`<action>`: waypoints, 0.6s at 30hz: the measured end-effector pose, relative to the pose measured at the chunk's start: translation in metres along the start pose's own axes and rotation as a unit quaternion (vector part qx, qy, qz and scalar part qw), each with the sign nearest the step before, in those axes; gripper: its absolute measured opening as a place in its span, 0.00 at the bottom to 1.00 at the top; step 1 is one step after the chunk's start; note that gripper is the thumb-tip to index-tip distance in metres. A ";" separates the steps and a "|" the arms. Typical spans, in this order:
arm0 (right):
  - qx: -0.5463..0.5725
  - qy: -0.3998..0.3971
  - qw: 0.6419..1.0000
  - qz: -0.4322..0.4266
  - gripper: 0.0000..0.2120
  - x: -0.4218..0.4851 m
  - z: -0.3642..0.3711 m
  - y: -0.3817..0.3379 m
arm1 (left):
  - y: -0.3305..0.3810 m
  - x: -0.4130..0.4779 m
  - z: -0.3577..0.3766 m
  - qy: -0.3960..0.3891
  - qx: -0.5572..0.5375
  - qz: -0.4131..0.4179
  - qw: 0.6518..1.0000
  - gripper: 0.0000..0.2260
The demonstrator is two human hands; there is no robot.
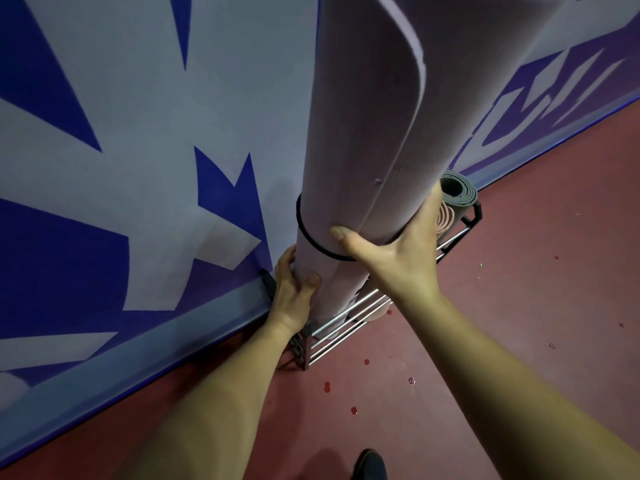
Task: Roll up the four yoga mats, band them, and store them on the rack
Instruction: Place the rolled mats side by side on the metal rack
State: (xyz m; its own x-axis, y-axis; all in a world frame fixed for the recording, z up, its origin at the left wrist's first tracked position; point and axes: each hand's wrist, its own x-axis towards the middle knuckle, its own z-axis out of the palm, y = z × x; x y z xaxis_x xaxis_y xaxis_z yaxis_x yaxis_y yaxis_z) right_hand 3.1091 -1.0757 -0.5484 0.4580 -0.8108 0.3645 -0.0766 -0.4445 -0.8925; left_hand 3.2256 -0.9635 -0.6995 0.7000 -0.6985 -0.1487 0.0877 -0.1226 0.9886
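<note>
1. head view, the rack: a metal-bar rack (341,328) is standing on the red floor (519,323) against the blue-and-white wall (138,168), running from about 6 o'clock of the frame's centre out toward 3 o'clock.
2. at its far end, around 3 o'clock, a grey mat (462,197) is lying rolled on the top bars, its spiral end facing the camera. a pink mat (444,218) is lying rolled just below and beside it, mostly hidden by the right hand.
3. at the rack's near end a lilac mat (346,150) is standing upright as a tall roll, rising to 12 o'clock and out of frame. its lower end is dropping behind the front bars; what it is resting on cannot be told.
4. a black band (299,216) is circling the lilac mat low down, and the outer flap is peeling loose higher up.
5. the left hand (294,289) is gripping the lilac mat below the band, at about 7 o'clock, thumb on the front and fingers curling round the wall side.
6. the right hand (391,251) is spreading wide round the roll at band height, thumb pressing across the front on the band, fingers wrapping up the 3 o'clock side.
7. a dark shoe (370,464) is showing at 6 o'clock on the floor.
</note>
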 end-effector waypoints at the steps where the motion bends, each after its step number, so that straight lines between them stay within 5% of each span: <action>1: -0.006 -0.009 1.000 -0.002 0.61 -0.001 0.001 0.001 | -0.004 -0.001 0.000 0.002 0.000 -0.009 1.000 0.33; 10: -0.002 -0.007 1.000 -0.011 0.59 0.004 0.011 0.009 | -0.005 0.005 -0.026 -0.051 0.043 -0.005 0.998 0.39; 14: -0.010 -0.019 1.000 -0.019 0.59 -0.002 0.014 0.014 | 0.007 0.003 -0.036 -0.089 -0.037 -0.029 0.995 0.39; 18: -0.002 -0.032 0.999 -0.013 0.58 -0.004 0.016 0.026 | 0.047 0.007 -0.021 -0.039 -0.047 0.054 0.997 0.46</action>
State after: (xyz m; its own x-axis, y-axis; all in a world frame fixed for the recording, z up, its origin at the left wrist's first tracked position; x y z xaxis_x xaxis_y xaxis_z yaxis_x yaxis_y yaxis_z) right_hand 3.1198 -1.0776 -0.5773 0.5154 -0.7734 0.3691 -0.0677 -0.4661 -0.8821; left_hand 3.2499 -0.9591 -0.6538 0.6527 -0.7566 -0.0400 0.0843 0.0200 0.9962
